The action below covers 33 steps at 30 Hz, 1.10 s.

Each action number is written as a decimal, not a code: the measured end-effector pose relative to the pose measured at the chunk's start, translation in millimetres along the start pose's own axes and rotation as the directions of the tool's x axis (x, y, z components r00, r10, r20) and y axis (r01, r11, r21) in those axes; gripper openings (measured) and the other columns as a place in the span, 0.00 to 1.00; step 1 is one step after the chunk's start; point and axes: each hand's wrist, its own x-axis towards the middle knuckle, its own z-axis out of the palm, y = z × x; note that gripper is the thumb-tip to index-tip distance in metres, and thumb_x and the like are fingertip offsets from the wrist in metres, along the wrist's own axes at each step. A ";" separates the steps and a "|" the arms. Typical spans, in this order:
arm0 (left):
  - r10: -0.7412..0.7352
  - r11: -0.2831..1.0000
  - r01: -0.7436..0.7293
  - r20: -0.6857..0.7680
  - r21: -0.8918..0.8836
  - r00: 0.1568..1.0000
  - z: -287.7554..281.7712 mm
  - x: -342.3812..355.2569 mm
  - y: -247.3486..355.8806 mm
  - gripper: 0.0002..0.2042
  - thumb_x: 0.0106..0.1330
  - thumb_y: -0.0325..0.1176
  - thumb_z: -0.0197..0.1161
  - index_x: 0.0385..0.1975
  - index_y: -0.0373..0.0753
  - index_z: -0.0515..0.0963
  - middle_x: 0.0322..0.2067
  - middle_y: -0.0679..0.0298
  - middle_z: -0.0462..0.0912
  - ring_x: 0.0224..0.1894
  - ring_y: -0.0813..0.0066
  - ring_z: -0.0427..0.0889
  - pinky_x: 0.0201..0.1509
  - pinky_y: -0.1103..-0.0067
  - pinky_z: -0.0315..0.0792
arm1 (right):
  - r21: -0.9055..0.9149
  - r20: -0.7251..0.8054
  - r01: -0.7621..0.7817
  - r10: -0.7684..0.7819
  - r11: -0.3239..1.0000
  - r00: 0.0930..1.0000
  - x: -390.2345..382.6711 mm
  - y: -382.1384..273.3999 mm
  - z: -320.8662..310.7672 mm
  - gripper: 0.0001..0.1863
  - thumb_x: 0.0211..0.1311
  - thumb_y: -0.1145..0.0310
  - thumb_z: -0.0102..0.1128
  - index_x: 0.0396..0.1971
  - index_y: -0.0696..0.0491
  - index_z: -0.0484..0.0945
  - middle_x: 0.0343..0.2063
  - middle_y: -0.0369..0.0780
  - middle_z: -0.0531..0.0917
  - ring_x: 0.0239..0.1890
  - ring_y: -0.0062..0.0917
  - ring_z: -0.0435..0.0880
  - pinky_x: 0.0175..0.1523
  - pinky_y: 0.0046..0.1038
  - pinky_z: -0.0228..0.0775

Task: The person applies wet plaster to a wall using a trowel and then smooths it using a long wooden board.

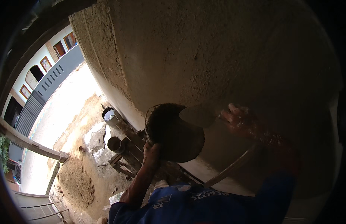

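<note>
My left hand [151, 153] grips a dark, round, mud-caked container [173, 143] at its lower left side, held up against the wall. My right hand [236, 117], wet and coated with plaster, is closed on a trowel, whose broad blade [199, 114] reaches over the container's right part. The rough plastered wall [154, 52] fills the upper and right of the view and is in deep shade on the right. The container's inside is too dark to make out clearly.
Below left are a bucket of water [109, 115], another bucket [115, 145], wooden scaffold boards [130, 160] and a sand pile [75, 183]. A beam [35, 143] crosses the left. Beyond stand a grey fence [59, 80] and a white building. A sloping pole [230, 168] is at the lower right.
</note>
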 end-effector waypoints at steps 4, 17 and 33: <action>-0.050 0.996 0.045 0.059 0.073 0.997 6.9 -6.4 3.1 0.10 0.56 0.26 0.51 0.37 0.34 0.72 0.25 0.67 0.75 0.23 0.79 0.74 0.25 0.84 0.70 | -0.519 -0.679 -0.030 -0.390 0.854 0.621 -2.6 -5.9 76.7 0.17 0.59 0.62 0.49 0.46 0.52 0.71 0.39 0.47 0.74 0.38 0.35 0.78 0.41 0.32 0.73; -0.084 0.984 0.075 0.048 0.160 0.995 15.3 7.6 -12.1 0.09 0.54 0.30 0.55 0.31 0.31 0.73 0.24 0.63 0.76 0.23 0.76 0.75 0.25 0.81 0.70 | 0.658 -0.078 0.069 -0.023 0.749 0.997 2.1 -24.1 63.8 0.21 0.53 0.60 0.57 0.45 0.52 0.70 0.36 0.45 0.78 0.38 0.38 0.79 0.44 0.35 0.71; 0.038 0.998 -0.034 0.063 -0.052 0.997 26.8 0.5 -12.2 0.06 0.53 0.26 0.55 0.29 0.34 0.74 0.22 0.67 0.75 0.21 0.79 0.74 0.23 0.83 0.69 | 0.763 -0.591 0.450 0.222 0.464 0.775 -85.9 73.0 -219.5 0.25 0.48 0.65 0.64 0.45 0.59 0.70 0.29 0.39 0.77 0.30 0.24 0.77 0.34 0.28 0.72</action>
